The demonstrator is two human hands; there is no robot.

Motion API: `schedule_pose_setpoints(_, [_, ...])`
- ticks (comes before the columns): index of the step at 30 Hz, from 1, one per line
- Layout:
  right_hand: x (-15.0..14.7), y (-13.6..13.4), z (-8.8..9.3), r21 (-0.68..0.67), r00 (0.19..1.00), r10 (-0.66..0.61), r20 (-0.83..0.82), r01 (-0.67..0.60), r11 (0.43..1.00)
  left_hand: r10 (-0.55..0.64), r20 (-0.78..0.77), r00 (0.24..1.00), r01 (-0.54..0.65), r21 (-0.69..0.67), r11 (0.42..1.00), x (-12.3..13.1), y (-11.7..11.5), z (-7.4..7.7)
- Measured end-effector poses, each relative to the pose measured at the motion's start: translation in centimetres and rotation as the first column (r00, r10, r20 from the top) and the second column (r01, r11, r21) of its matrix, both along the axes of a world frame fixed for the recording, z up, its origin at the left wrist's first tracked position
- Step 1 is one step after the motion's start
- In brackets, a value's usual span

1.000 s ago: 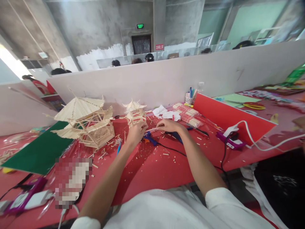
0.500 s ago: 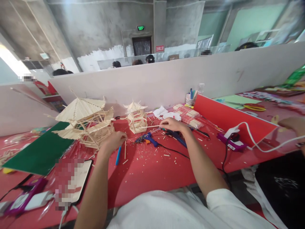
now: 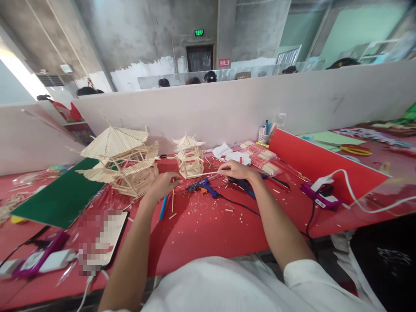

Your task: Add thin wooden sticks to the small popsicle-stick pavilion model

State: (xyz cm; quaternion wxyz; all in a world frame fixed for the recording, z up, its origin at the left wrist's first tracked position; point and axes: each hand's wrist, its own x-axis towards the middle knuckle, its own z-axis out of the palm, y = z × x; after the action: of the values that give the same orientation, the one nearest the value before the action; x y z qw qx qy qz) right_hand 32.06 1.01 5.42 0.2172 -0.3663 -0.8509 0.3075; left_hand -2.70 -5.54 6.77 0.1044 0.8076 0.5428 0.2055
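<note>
My right hand point(image 3: 236, 169) is closed, pinching one end of a thin wooden stick point(image 3: 209, 173). The stick reaches left to the base of a small stick-built pavilion model point(image 3: 190, 162); whether it touches is hard to tell. My left hand point(image 3: 165, 184) is just left of that model, its fingers a little apart and nothing seen in them. Below those fingers lie a blue pen-like tube point(image 3: 163, 209) and a loose stick point(image 3: 173, 201). A blue hot glue gun point(image 3: 208, 188) lies on the table between my hands, nozzle toward the left.
A larger pavilion model point(image 3: 118, 158) stands at left beside a green board point(image 3: 60, 193). A tablet-like device point(image 3: 112, 242) lies nearer me. Wood scraps litter the red table point(image 3: 201, 234). Packaged sticks point(image 3: 260, 158), a red board point(image 3: 321, 162) and a purple power strip point(image 3: 320, 197) are at right.
My left hand has moved right and slightly up toward the small pavilion model, its fingers spreading. My right hand keeps the stick at the model's base. A co-worker's hand at far right has left view.
</note>
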Motion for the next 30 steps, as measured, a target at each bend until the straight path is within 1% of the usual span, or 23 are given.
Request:
schedule_pose_setpoints(1, [-0.2, -0.1, 0.0, 0.001, 1.0, 0.0, 0.003, 0.0, 1.0, -0.029, 0.065, 0.997, 0.028, 0.018, 0.999, 0.4, 0.0, -0.1])
schedule_pose_setpoints(3, [-0.5, -0.3, 0.1, 0.003, 1.0, 0.005, 0.009, -0.005, 1.0, -0.024, 0.128, 0.992, 0.02, 0.036, 0.999, 1.3, 0.1, -0.3])
schedule_pose_setpoints(6, [-0.9, -0.5, 0.3, 0.014, 1.0, 0.014, 0.014, -0.014, 1.0, 0.007, 0.15, 0.989, -0.013, 0.045, 0.999, 2.2, 0.3, -0.8])
schedule_pose_setpoints(10, [-1.1, -0.8, 0.6, 0.018, 1.0, 0.008, 0.013, -0.008, 1.0, 0.031, 0.178, 0.984, -0.036, 0.024, 0.999, 2.3, 0.8, -1.4])
schedule_pose_setpoints(12, [-1.1, -0.8, 0.6, 0.014, 1.0, 0.005, 0.012, -0.005, 1.0, 0.061, 0.154, 0.986, -0.063, 0.009, 0.998, 2.3, 0.9, -1.5])
schedule_pose_setpoints(15, [-1.2, -0.9, 0.7, 0.013, 0.999, 0.025, 0.028, -0.025, 1.0, 0.137, 0.086, 0.987, -0.138, 0.001, 0.99, 2.5, 0.7, -1.4])
schedule_pose_setpoints(19, [-1.5, -1.0, 0.7, 0.007, 0.998, 0.041, 0.05, -0.041, 0.999, 0.242, 0.001, 0.97, -0.242, 0.015, 0.97, 3.1, 0.4, -1.2])
schedule_pose_setpoints(22, [-1.6, -1.1, 0.7, 0.007, 0.996, 0.06, 0.059, -0.061, 0.998, 0.29, -0.057, 0.955, -0.289, 0.028, 0.957, 3.3, 0.5, -1.4])
schedule_pose_setpoints(26, [-0.9, -0.9, 0.8, 0.009, 0.999, 0.046, 0.013, -0.046, 0.999, 0.368, -0.155, 0.917, -0.368, 0.032, 0.929, 2.3, 0.9, -1.9])
schedule_pose_setpoints(30, [0.2, -0.5, 0.9, 0.012, 0.998, 0.017, -0.067, -0.016, 1.0, 0.445, -0.206, 0.871, -0.453, 0.01, 0.891, 0.5, 0.9, -1.4])
